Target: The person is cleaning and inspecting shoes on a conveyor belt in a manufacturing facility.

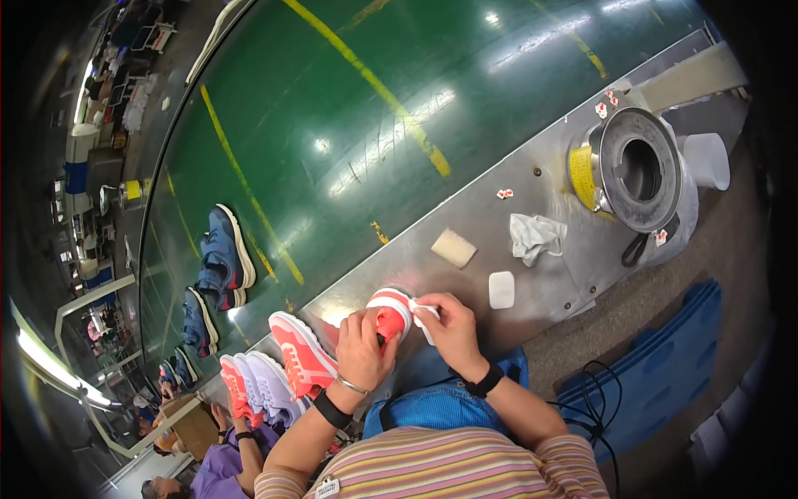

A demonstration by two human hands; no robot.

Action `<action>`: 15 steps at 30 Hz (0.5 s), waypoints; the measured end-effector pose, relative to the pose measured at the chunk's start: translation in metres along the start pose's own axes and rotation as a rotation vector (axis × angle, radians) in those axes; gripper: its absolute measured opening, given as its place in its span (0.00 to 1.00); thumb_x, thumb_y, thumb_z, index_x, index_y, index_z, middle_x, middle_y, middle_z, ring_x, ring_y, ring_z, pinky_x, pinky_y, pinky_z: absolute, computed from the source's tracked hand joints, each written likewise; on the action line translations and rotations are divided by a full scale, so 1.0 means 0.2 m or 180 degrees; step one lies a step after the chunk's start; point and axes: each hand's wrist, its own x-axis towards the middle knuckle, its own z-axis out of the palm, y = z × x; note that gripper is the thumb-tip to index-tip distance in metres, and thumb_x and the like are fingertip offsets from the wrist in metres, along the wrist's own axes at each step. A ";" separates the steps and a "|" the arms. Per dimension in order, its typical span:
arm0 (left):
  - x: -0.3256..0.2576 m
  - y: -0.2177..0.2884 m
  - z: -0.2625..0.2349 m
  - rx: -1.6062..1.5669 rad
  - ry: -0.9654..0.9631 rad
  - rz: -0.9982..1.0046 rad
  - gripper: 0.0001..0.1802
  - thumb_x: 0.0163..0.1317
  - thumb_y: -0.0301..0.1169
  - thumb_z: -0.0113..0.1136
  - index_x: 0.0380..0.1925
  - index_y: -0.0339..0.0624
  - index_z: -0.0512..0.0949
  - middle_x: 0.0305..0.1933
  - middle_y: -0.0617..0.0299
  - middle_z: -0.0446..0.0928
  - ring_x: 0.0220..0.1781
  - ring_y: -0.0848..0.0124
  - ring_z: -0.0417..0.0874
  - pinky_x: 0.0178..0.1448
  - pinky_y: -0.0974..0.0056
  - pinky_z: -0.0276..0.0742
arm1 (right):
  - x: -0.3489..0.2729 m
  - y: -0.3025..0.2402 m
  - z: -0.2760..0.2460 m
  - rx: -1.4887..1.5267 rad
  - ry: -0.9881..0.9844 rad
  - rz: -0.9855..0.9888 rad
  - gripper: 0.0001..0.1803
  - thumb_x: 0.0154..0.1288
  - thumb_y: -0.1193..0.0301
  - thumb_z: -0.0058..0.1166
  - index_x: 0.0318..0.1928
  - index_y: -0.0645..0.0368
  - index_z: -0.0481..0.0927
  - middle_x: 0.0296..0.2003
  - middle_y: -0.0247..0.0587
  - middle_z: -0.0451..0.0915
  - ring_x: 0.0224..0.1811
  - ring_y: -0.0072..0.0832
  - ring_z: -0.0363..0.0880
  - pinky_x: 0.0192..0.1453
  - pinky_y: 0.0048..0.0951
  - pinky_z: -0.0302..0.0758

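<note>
A coral-red sneaker with a white sole is held by my left hand, whose fingers wrap over its upper. My right hand pinches a small white cloth or pad against the edge of the sole. Just left of my left hand stands another coral sneaker on the metal ledge. Beside it are lavender sneakers and a further coral sneaker. My fingers cover much of the held shoe.
On the metal ledge lie a cream sponge, a white pad and a crumpled cloth. A round metal container stands at the right. Navy sneakers sit on the green belt. A co-worker is at the lower left.
</note>
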 end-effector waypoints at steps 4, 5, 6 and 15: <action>0.02 0.00 0.00 0.0002 -0.0021 -0.0017 0.27 0.42 0.30 0.64 0.45 0.38 0.67 0.41 0.50 0.69 0.41 0.53 0.70 0.45 0.57 0.68 | 0.10 -0.09 0.00 -0.0975 -0.0589 -0.0460 0.07 0.49 0.78 0.55 0.32 0.62 0.78 0.25 0.44 0.72 0.24 0.33 0.72 0.29 0.29 0.69; 0.02 0.01 0.00 -0.0064 -0.0056 -0.0039 0.27 0.42 0.30 0.64 0.45 0.37 0.67 0.41 0.48 0.69 0.42 0.52 0.70 0.46 0.56 0.67 | 0.12 -0.09 0.01 -0.0984 -0.0593 -0.0448 0.07 0.49 0.78 0.55 0.32 0.62 0.78 0.25 0.44 0.72 0.24 0.33 0.72 0.29 0.29 0.69; 0.01 0.01 0.00 -0.0075 -0.0062 -0.0049 0.27 0.42 0.30 0.64 0.45 0.37 0.67 0.41 0.48 0.69 0.42 0.52 0.70 0.46 0.56 0.67 | 0.16 -0.08 0.03 -0.1111 -0.0477 -0.0746 0.05 0.49 0.78 0.55 0.30 0.61 0.78 0.25 0.43 0.73 0.23 0.32 0.72 0.28 0.29 0.68; 0.00 0.00 0.00 -0.0073 -0.0049 -0.0115 0.28 0.41 0.29 0.65 0.45 0.37 0.67 0.41 0.48 0.69 0.42 0.52 0.70 0.45 0.56 0.68 | 0.09 -0.08 0.04 -0.1001 -0.0404 -0.1003 0.07 0.49 0.82 0.51 0.30 0.61 0.79 0.28 0.44 0.75 0.29 0.35 0.75 0.32 0.28 0.72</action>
